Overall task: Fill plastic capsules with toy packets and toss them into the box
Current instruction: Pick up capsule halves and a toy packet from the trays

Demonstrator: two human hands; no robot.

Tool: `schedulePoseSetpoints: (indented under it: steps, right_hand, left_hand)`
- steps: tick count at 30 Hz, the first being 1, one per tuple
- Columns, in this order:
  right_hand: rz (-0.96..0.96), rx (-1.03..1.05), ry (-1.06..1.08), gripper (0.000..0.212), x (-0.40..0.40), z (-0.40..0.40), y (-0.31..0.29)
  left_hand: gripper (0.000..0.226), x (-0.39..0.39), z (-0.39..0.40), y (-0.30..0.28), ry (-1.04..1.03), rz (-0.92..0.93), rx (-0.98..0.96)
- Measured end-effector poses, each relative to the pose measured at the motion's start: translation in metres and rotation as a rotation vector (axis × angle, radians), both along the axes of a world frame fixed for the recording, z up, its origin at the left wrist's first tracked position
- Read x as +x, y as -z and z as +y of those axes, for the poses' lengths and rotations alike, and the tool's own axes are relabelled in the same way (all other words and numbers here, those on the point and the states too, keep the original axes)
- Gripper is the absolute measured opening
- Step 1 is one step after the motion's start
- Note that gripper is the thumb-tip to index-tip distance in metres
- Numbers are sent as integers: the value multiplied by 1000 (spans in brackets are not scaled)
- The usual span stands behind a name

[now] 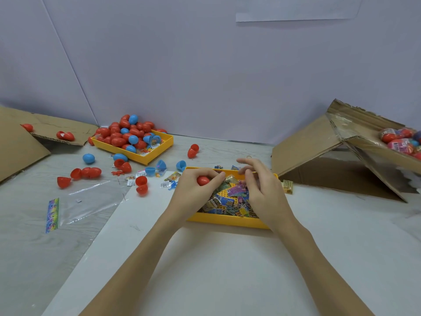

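Note:
A yellow tray [227,221] full of small colourful toy packets [230,202] sits in front of me. My left hand [196,190] hovers over its left side and grips a red capsule [202,180] in curled fingers. My right hand [259,188] is over the tray's right side, fingers bent down among the packets; whether it pinches one is hidden. A cardboard box [355,142] at the right holds filled capsules [401,140].
A second yellow tray [145,155] heaped with red and blue capsules stands at the back left. Loose capsule halves [141,184] and stray packets lie around it. Flat cardboard [20,142] lies far left. A clear plastic bag [91,201] is on the table.

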State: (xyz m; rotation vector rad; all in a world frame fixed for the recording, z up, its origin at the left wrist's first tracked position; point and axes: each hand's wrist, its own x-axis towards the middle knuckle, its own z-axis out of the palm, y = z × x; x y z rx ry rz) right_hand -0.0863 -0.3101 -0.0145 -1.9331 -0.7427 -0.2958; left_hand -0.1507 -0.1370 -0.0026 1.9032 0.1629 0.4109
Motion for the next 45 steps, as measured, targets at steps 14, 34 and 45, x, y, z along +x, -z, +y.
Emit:
schedulePoseSetpoints:
  steps: [14, 34, 45]
  right_hand:
    - [112, 23, -109, 16, -1, -1, -1]
    - [231, 93, -3, 7, 5, -9, -4]
    - [332, 192, -28, 18, 1, -6, -8]
  left_hand:
    - [24, 1, 1, -1, 28, 48, 55]
    - [15, 1, 8, -2, 210, 23, -174]
    - [24, -1, 0, -3, 186, -37, -161]
